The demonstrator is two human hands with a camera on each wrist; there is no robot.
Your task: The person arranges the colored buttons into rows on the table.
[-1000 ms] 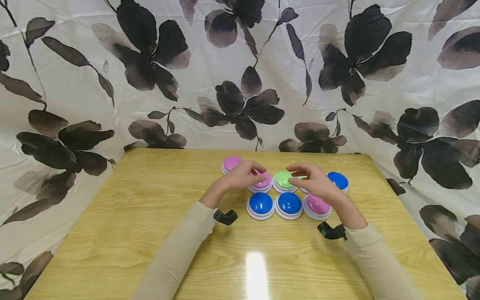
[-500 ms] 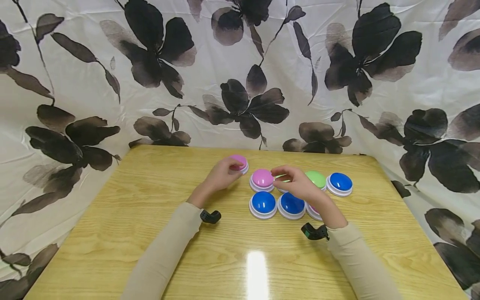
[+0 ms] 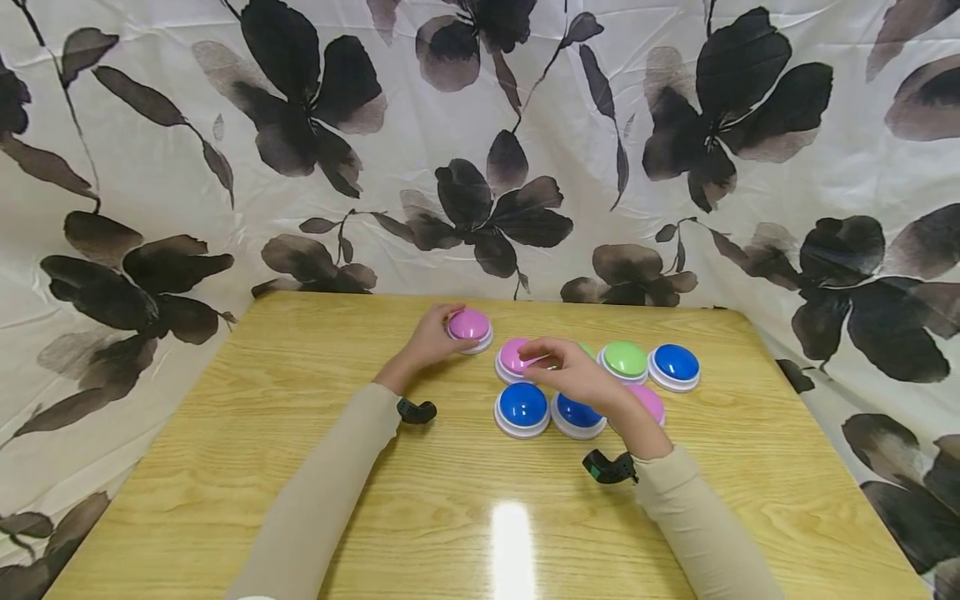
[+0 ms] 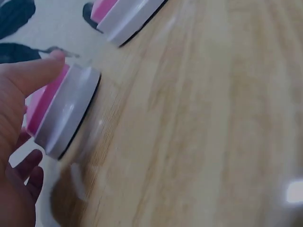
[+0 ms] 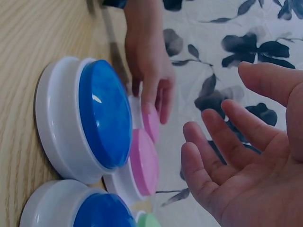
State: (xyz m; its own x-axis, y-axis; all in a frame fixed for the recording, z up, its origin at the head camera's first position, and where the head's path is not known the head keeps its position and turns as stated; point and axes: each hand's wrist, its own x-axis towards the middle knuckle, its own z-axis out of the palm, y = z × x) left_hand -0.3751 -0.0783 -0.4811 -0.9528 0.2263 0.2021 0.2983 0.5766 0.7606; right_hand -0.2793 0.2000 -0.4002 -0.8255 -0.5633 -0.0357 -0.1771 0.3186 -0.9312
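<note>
At the far side of the table, my left hand point(image 3: 431, 340) holds a pink push button point(image 3: 470, 325) on a white base, thumb at its near side and fingers behind. In the left wrist view the thumb lies on the button's point(image 4: 68, 111) edge, with other fingers curled below it. My right hand point(image 3: 573, 375) is raised over the group, fingers loosely bent and holding nothing. Below its fingertips sits a second pink button point(image 3: 510, 354). The right hand partly hides a green button point(image 3: 586, 348) and a blue button point(image 3: 576, 412).
Another green button point(image 3: 626, 357) and a blue button point(image 3: 676, 362) complete the back row. In front stand a blue button point(image 3: 522, 406) and a pink button point(image 3: 651, 403), the latter partly behind the right forearm. A floral cloth point(image 3: 420, 125) hangs behind the wooden table point(image 3: 450, 517).
My left hand has moved left from over the second pink button to the far pink one, which has shifted slightly right and nearer. The right hand has moved left across the group.
</note>
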